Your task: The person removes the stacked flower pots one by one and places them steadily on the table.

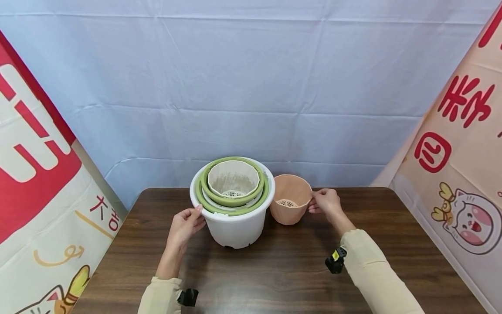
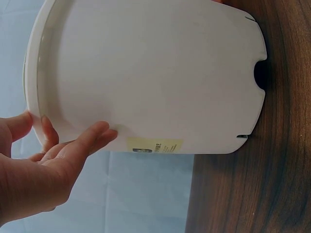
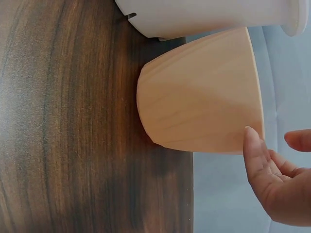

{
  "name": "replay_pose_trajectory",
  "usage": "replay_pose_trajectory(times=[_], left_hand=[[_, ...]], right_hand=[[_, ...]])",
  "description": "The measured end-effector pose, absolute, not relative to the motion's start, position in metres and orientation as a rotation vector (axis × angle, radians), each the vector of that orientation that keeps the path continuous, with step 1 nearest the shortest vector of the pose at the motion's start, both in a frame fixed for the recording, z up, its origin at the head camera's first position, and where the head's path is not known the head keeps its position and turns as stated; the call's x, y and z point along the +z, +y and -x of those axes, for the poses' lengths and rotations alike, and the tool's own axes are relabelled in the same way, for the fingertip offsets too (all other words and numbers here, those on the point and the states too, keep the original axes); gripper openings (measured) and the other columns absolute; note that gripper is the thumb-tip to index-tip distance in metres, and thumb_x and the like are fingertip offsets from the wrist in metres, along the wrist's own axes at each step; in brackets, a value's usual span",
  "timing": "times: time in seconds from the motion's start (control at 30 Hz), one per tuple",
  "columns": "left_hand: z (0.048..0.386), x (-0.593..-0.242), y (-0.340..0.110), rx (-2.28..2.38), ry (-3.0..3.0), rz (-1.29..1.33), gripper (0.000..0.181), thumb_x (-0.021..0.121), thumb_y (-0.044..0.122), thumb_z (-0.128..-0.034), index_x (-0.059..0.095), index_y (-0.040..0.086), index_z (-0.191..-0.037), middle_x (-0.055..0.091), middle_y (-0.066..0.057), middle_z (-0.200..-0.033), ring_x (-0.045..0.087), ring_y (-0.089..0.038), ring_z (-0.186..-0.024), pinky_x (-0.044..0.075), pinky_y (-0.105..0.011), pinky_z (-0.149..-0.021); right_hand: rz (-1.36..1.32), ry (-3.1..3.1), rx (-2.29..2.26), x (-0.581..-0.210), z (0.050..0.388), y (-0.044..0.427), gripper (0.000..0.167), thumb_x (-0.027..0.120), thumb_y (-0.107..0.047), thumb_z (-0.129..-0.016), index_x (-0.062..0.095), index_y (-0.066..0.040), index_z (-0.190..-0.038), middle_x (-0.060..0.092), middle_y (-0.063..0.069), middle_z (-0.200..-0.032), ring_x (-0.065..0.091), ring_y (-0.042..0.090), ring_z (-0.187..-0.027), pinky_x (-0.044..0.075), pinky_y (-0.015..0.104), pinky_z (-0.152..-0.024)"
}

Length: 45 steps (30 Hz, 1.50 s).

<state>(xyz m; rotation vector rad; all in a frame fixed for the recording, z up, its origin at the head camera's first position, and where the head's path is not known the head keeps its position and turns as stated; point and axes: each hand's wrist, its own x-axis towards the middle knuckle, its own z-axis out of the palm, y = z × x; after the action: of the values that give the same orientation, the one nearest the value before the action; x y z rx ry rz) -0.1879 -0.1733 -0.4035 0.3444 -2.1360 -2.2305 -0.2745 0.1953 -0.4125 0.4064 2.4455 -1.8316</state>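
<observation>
"Fingers?"
"Left hand (image 1: 186, 223) pinches the white pot (image 1: 236, 227) at its rim's eight o'clock. Right hand (image 1: 327, 203), fingers loosely bent, touches the peach pot (image 1: 288, 214) at the white one's three, thumb apparently clear."
"Best way?"
"Steady the nested pots (image 1: 234, 179); grip lightly."
"Around?"
"Brown table (image 1: 274, 274), pale cloth (image 1: 235, 83) at twelve."

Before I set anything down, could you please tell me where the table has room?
The table is bare in front of the white pot, between the left sleeve and right sleeve, left of the left hand and right of the right hand. The back middle is crowded: the white pot, holding nested pots, stands close beside the peach pot.
</observation>
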Motion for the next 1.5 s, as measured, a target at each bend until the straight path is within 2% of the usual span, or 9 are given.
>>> replay_pose_trajectory(times=[0.13,0.27,0.37,0.5,0.8,1.0,1.4,1.5], left_hand=[[0.187,-0.401,-0.172,-2.227,-2.137,-0.351,0.033,0.053,0.021,-0.0941,0.052,-0.011,-0.103,0.062,-0.008,-0.09,0.061,-0.014,-0.087,0.049,-0.038,-0.086],[0.186,-0.402,-0.172,-2.231,-2.116,-0.34,0.036,0.056,0.023,-0.0924,0.052,-0.012,-0.102,0.061,-0.012,-0.092,0.061,-0.015,-0.088,0.049,-0.038,-0.086],[0.186,-0.405,-0.173,-2.244,-2.091,-0.289,0.044,0.061,0.03,-0.0889,0.053,-0.012,-0.1,0.061,-0.016,-0.094,0.062,-0.017,-0.089,0.049,-0.038,-0.085],[0.19,-0.416,-0.179,-2.289,-2.042,-0.171,0.045,0.064,0.034,-0.086,0.056,-0.009,-0.096,0.062,-0.016,-0.093,0.062,-0.018,-0.088,0.051,-0.036,-0.081],[0.187,-0.401,-0.171,-2.212,-2.135,-0.352,0.033,0.054,0.021,-0.0938,0.052,-0.011,-0.101,0.062,-0.009,-0.089,0.061,-0.014,-0.086,0.049,-0.038,-0.086],[0.189,-0.404,-0.173,-2.185,-2.163,-0.349,0.032,0.052,0.021,-0.0944,0.053,-0.01,-0.1,0.062,-0.01,-0.091,0.061,-0.015,-0.087,0.05,-0.037,-0.085],[0.188,-0.405,-0.173,-2.181,-2.166,-0.322,0.036,0.053,0.023,-0.0939,0.053,-0.012,-0.103,0.061,-0.012,-0.094,0.061,-0.017,-0.09,0.049,-0.038,-0.086],[0.188,-0.405,-0.173,-2.181,-2.161,-0.319,0.036,0.053,0.023,-0.094,0.053,-0.012,-0.103,0.061,-0.012,-0.094,0.061,-0.017,-0.09,0.048,-0.04,-0.087]], right_hand=[[-0.401,2.482,-1.808,-0.41,0.275,0.195,0.026,0.045,-0.008,-0.094,0.049,0.014,-0.105,0.057,0.008,-0.063,0.058,0.012,-0.049,0.057,0.036,-0.059],[-0.357,2.512,-1.802,-0.406,0.274,0.193,0.021,0.045,-0.007,-0.092,0.05,0.013,-0.099,0.057,0.007,-0.061,0.056,0.011,-0.047,0.056,0.034,-0.055],[-0.326,2.513,-1.807,-0.403,0.274,0.192,0.022,0.045,-0.006,-0.092,0.049,0.014,-0.099,0.057,0.007,-0.06,0.056,0.011,-0.046,0.056,0.032,-0.052],[-0.295,2.489,-1.815,-0.399,0.273,0.189,0.023,0.045,-0.005,-0.092,0.048,0.015,-0.103,0.057,0.005,-0.06,0.058,0.012,-0.05,0.055,0.029,-0.052],[-0.199,2.49,-1.783,-0.388,0.272,0.182,0.025,0.047,-0.006,-0.092,0.048,0.015,-0.106,0.06,0.013,-0.073,0.059,0.012,-0.055,0.057,0.034,-0.06],[-0.098,2.473,-1.803,-0.38,0.268,0.177,0.023,0.047,-0.005,-0.091,0.048,0.015,-0.105,0.059,0.009,-0.07,0.061,0.016,-0.059,0.057,0.034,-0.06],[0.038,2.485,-1.771,-0.365,0.263,0.165,0.025,0.048,-0.005,-0.092,0.048,0.015,-0.108,0.061,0.015,-0.078,0.061,0.02,-0.064,0.057,0.036,-0.064],[0.065,2.488,-1.757,-0.363,0.263,0.162,0.026,0.047,-0.004,-0.092,0.048,0.015,-0.109,0.061,0.013,-0.077,0.062,0.022,-0.065,0.056,0.037,-0.065]])
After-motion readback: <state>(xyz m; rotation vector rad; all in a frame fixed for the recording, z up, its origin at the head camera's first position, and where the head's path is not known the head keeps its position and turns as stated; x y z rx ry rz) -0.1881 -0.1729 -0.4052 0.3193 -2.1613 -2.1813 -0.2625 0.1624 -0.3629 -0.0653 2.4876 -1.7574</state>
